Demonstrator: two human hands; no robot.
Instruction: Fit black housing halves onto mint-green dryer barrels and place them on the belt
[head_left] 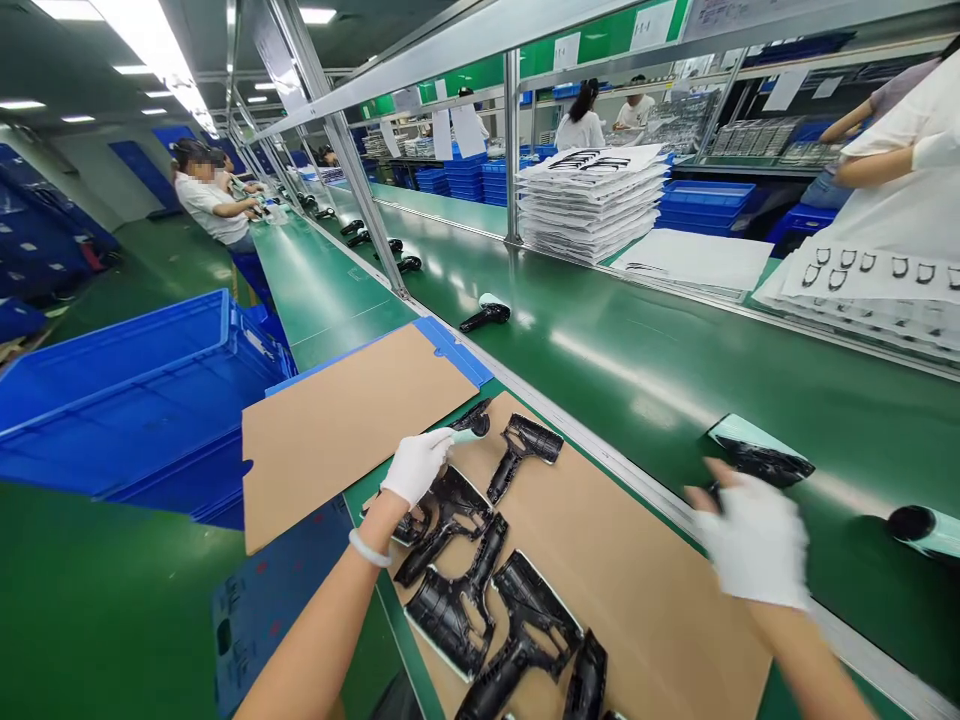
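Observation:
My left hand [417,468], in a white glove, is closed on a mint-green and black hair dryer housing [472,428] above the cardboard's far end. Beneath and beside it, several black hair dryer shell halves [457,615] lie with their insides up on the brown cardboard sheet [637,580]. One shell half [525,445] sits apart, just right of that hand. Over the conveyor's near edge, my right hand [754,540], gloved and blurred, has its bare fingertips apart. It is close to a mint-and-black housing [759,450] on the belt; contact is unclear.
The green conveyor belt [615,370] carries more housings, including one at the right edge [926,530]. A second cardboard sheet [352,430] lies over a blue crate; another blue crate [150,400] stands left. Metal posts [367,200] rise beside the belt. Co-workers stand further off.

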